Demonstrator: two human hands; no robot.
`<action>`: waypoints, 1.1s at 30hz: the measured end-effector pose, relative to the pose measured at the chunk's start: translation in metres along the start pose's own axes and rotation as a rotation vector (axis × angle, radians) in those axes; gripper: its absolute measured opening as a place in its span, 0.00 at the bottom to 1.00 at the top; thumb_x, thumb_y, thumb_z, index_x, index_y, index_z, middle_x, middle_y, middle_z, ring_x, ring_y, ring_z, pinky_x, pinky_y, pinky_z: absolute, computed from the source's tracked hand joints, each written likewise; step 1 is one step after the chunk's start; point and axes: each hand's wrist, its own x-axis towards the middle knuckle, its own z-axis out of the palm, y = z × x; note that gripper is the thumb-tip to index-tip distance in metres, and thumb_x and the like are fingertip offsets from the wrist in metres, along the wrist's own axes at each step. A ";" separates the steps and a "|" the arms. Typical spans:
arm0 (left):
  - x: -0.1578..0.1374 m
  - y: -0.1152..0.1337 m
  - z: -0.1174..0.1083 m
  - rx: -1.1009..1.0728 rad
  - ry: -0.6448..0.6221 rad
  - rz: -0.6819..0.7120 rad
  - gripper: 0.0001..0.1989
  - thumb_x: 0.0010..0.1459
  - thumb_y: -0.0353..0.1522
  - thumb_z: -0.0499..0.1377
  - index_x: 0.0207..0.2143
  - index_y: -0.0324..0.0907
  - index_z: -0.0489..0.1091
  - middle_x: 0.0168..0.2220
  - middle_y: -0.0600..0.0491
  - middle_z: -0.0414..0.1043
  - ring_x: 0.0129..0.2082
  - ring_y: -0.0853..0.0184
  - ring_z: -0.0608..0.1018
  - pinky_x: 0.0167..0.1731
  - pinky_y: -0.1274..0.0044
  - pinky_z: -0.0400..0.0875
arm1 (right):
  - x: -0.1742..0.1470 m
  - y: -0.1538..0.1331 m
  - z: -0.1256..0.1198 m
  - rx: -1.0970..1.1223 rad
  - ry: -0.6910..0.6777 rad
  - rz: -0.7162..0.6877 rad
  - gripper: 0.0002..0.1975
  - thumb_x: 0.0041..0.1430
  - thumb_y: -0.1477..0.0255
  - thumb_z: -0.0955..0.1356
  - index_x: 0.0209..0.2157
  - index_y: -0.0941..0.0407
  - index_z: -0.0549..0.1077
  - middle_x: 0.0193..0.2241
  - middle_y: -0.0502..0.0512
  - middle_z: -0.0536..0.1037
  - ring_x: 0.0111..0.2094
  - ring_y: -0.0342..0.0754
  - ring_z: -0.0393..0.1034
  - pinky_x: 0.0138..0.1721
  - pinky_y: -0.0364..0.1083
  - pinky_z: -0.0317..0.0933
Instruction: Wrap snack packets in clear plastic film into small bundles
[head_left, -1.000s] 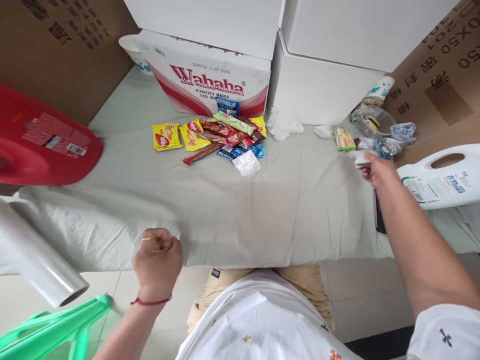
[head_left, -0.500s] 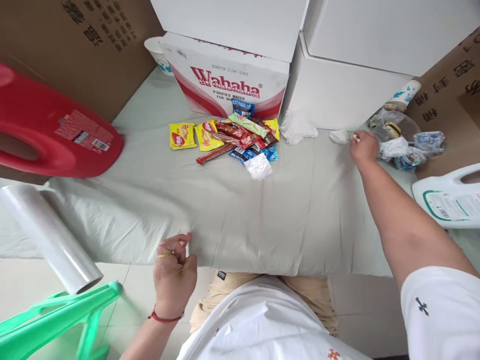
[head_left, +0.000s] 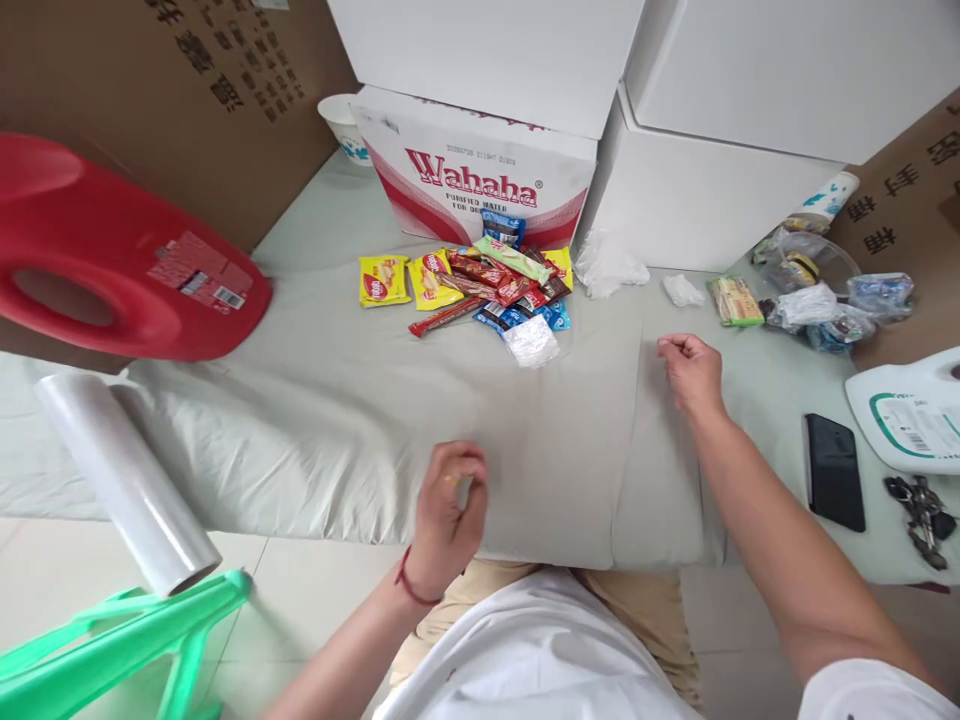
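My left hand (head_left: 450,505) hovers above the table's front edge, fingers loosely curled, a gap between thumb and fingers and nothing visible in it. It is slightly blurred. My right hand (head_left: 691,372) is over the cloth at right, fingers closed together; whatever they may hold is hidden. Beyond it lie a crumpled white wrapper (head_left: 683,291) and a small snack packet (head_left: 736,302) with green and yellow print. At the middle is a pile of snacks: red wrapped sticks (head_left: 450,316), yellow packets (head_left: 384,281), blue packets (head_left: 502,228), a pale green bar (head_left: 512,261) and a silvery-white packet (head_left: 532,341).
A Wahaha carton (head_left: 480,170) and white boxes (head_left: 735,190) stand behind. Left are a red jug (head_left: 127,240), a roll of clear film (head_left: 127,480) and a green stool (head_left: 135,635). Right are a plastic tub (head_left: 832,262), a white jug (head_left: 911,415), a phone (head_left: 835,470) and keys (head_left: 924,520).
My right hand has drawn back toward me from beside the white wrapper, uncovering the snack packet, phone and keys. My left hand has moved right along the table's front edge.
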 end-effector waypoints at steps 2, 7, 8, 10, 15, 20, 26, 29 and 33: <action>0.024 0.004 0.028 -0.144 -0.073 0.027 0.12 0.59 0.21 0.51 0.32 0.45 0.68 0.39 0.52 0.72 0.37 0.67 0.78 0.35 0.75 0.73 | -0.006 0.000 -0.007 -0.039 0.019 0.036 0.13 0.57 0.63 0.67 0.37 0.57 0.77 0.25 0.51 0.75 0.23 0.43 0.62 0.28 0.43 0.58; 0.073 0.005 0.090 -0.434 -0.298 -0.113 0.13 0.55 0.22 0.51 0.36 0.44 0.72 0.26 0.57 0.72 0.25 0.69 0.77 0.28 0.76 0.69 | 0.058 -0.005 -0.020 -0.412 0.231 -0.104 0.10 0.59 0.69 0.66 0.39 0.58 0.76 0.35 0.59 0.77 0.40 0.52 0.70 0.48 0.51 0.62; 0.080 0.003 0.099 -0.451 -0.309 -0.135 0.13 0.54 0.23 0.52 0.35 0.43 0.73 0.23 0.58 0.71 0.23 0.70 0.74 0.26 0.76 0.66 | 0.074 -0.007 -0.018 -0.458 0.258 -0.117 0.12 0.58 0.69 0.67 0.42 0.58 0.76 0.41 0.62 0.77 0.44 0.54 0.70 0.50 0.52 0.60; 0.089 -0.002 0.110 -0.458 -0.302 -0.146 0.10 0.53 0.24 0.52 0.31 0.43 0.72 0.21 0.59 0.67 0.21 0.71 0.71 0.25 0.77 0.63 | 0.100 -0.013 -0.011 -0.508 0.262 -0.074 0.15 0.55 0.70 0.69 0.44 0.59 0.75 0.47 0.66 0.74 0.49 0.56 0.68 0.52 0.53 0.58; 0.094 -0.015 0.115 -0.493 -0.418 -0.186 0.04 0.58 0.28 0.55 0.33 0.43 0.69 0.22 0.59 0.66 0.23 0.71 0.70 0.26 0.78 0.63 | 0.093 -0.026 0.005 -0.343 0.271 0.018 0.07 0.58 0.70 0.67 0.34 0.58 0.75 0.33 0.59 0.75 0.39 0.52 0.68 0.45 0.51 0.60; 0.097 -0.014 0.117 -0.568 -0.344 -0.234 0.20 0.61 0.43 0.62 0.50 0.44 0.63 0.43 0.49 0.71 0.34 0.69 0.73 0.25 0.79 0.66 | -0.024 -0.048 0.012 0.207 0.078 0.084 0.13 0.55 0.59 0.72 0.35 0.54 0.75 0.22 0.45 0.66 0.21 0.42 0.55 0.22 0.42 0.52; 0.104 -0.019 0.113 -0.377 -0.208 0.023 0.37 0.56 0.53 0.64 0.61 0.47 0.59 0.61 0.41 0.59 0.54 0.59 0.71 0.49 0.67 0.73 | -0.119 -0.082 0.014 0.780 -0.457 0.358 0.14 0.46 0.62 0.79 0.30 0.54 0.76 0.22 0.46 0.68 0.19 0.38 0.56 0.15 0.38 0.49; 0.104 -0.020 0.110 -0.264 -0.197 0.232 0.34 0.58 0.53 0.63 0.60 0.47 0.61 0.61 0.41 0.59 0.63 0.54 0.65 0.61 0.58 0.63 | -0.117 -0.079 0.016 0.973 -0.476 0.485 0.14 0.46 0.63 0.79 0.31 0.54 0.76 0.20 0.44 0.66 0.15 0.35 0.48 0.10 0.35 0.42; 0.099 -0.018 0.115 -0.177 -0.194 0.376 0.38 0.53 0.56 0.65 0.57 0.46 0.61 0.63 0.40 0.57 0.66 0.49 0.62 0.63 0.54 0.60 | -0.107 -0.066 0.018 1.083 -0.417 0.562 0.17 0.45 0.65 0.80 0.31 0.54 0.72 0.19 0.42 0.68 0.12 0.32 0.41 0.07 0.33 0.39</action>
